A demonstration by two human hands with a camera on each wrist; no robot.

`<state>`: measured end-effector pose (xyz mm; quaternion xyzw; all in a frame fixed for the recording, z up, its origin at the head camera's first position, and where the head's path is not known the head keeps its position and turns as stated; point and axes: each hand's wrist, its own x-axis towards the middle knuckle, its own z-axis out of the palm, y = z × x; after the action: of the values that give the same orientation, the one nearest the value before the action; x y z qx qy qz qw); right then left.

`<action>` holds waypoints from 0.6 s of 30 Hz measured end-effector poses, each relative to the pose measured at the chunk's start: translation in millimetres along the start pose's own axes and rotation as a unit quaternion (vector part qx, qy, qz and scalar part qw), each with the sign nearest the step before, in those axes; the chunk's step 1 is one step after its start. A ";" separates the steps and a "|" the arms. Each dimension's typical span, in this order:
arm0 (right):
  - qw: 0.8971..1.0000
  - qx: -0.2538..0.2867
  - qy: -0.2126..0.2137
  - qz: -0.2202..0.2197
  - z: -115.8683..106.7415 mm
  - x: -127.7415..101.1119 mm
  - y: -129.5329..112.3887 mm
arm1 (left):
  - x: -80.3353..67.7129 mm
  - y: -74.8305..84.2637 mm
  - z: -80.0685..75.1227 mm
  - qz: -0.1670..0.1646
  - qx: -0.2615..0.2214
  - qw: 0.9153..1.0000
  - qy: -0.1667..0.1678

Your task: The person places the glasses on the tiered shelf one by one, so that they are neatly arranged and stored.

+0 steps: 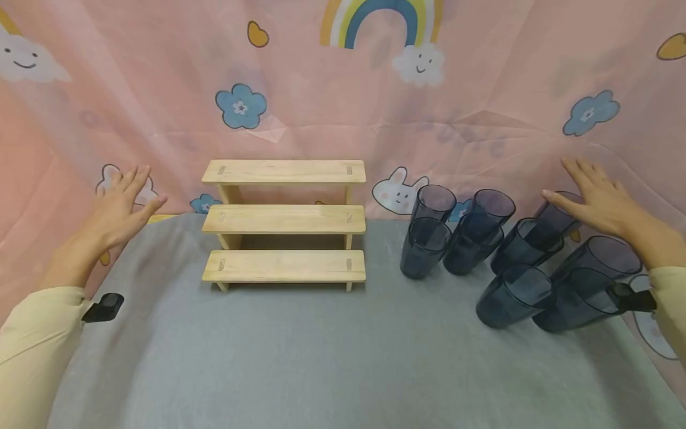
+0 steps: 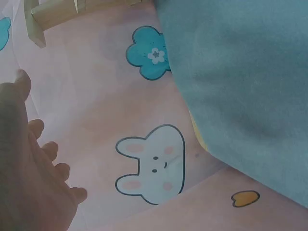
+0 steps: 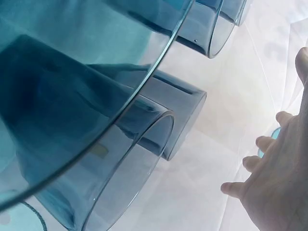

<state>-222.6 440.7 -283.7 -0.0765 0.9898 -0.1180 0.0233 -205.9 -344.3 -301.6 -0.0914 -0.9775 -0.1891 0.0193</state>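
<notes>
My left hand (image 1: 119, 210) hovers with spread fingers over the left edge of the grey table, left of a three-tier wooden shelf (image 1: 284, 220). It holds nothing. In the left wrist view the same hand (image 2: 38, 168) has its fingers extended, and a corner of the shelf (image 2: 57, 17) shows above. On the far right my right hand (image 1: 605, 199), also empty and spread, is above a group of dark blue-tinted glass tumblers (image 1: 514, 298). From the right wrist, several tumblers (image 3: 139, 163) appear close up, mouths upward in the head view, with the right hand (image 3: 274, 178) beside them.
A grey cloth covers the table (image 1: 300, 357). Behind and around it hangs a pink curtain (image 1: 321, 107) with rainbows, clouds, flowers and rabbits. The tumblers stand in a cluster at the back right, to the right of the shelf.
</notes>
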 end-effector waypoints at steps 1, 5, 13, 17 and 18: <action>1.000 -0.001 0.001 0.002 0.0 -0.2 0.0 | -0.2 0.6 -0.5 -0.003 -0.007 1.000 -0.003; 1.000 0.001 0.011 0.008 -0.7 -1.5 -1.0 | -1.4 2.6 -2.2 -0.020 -0.037 0.999 -0.011; 0.999 0.029 0.040 0.009 -4.0 -11.7 -3.0 | -8.6 10.9 1.9 -0.057 -0.131 0.989 -0.029; 0.998 0.048 0.047 0.013 -4.7 -21.5 -3.0 | -12.0 13.8 8.2 -0.061 -0.171 0.983 -0.029; 0.997 0.052 0.049 0.015 -5.0 -24.4 -3.2 | -12.6 13.8 10.2 -0.062 -0.174 0.982 -0.029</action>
<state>-198.4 442.7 -277.3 -0.0547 0.9833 -0.1722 -0.0198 -191.0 -330.0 -306.9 -0.0377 -0.9336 -0.3545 -0.0369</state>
